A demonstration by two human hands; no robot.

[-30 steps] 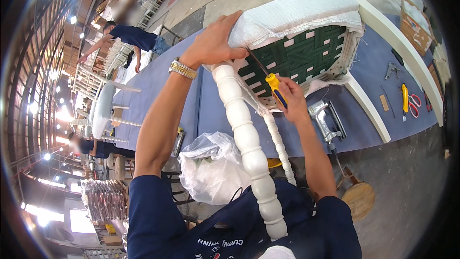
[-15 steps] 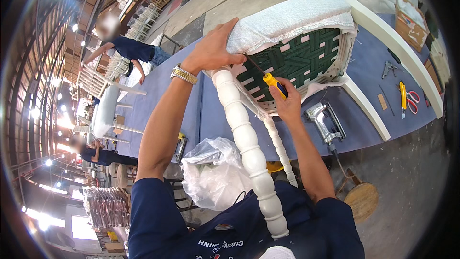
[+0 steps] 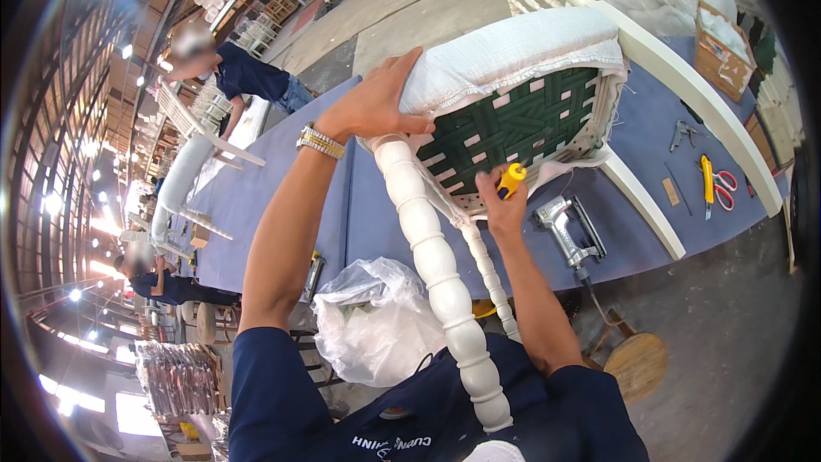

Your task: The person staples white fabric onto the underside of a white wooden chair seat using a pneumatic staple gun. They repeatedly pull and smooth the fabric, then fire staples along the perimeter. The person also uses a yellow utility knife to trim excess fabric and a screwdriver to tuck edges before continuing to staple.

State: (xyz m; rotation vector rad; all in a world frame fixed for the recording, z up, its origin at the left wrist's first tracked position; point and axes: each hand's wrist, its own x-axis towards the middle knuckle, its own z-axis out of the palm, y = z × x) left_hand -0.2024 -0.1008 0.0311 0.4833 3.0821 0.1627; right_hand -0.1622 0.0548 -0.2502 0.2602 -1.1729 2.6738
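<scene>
- Position: chair [image 3: 522, 90] tilted up on the blue table [image 3: 376, 222], upper centre to upper right of the frame, seat underside facing me. One beaded leg [image 3: 428, 248] slants from the seat corner to lower centre, in front of my shirt.
- My left hand [image 3: 380, 103], upper centre: grasping the seat corner just above that leg, fingers spread over the white cloth [image 3: 513, 51], thumb along its lower edge.
- My right hand [image 3: 503, 210], right of centre: fingers wrapped round a yellow-handled tool [image 3: 513, 177], in front of the near edge of the underside. Shaft not discernible; cannot tell whether it touches the chair.
- Green webbing [image 3: 513, 115] woven across the underside, gaps between bands; a loose flap of cloth hangs at the seat's right side.
- Nearby, right of frame: metal staple gun [image 3: 569, 231], pliers [image 3: 682, 135], yellow cutter [image 3: 707, 184], red-handled scissors [image 3: 725, 190].
- Handling estimate: frame stiff, probably manageable single-handed but awkward, liable to rock. Padding soft, should give under the palm. Cloth edge looks frayed and could tear or pull threads. Painted leg likely smooth, somewhat slippery.
- Best hold, judged: seat corner where leg meets frame, or the leg itself; avoid lifting by webbing or loose cloth.
</scene>
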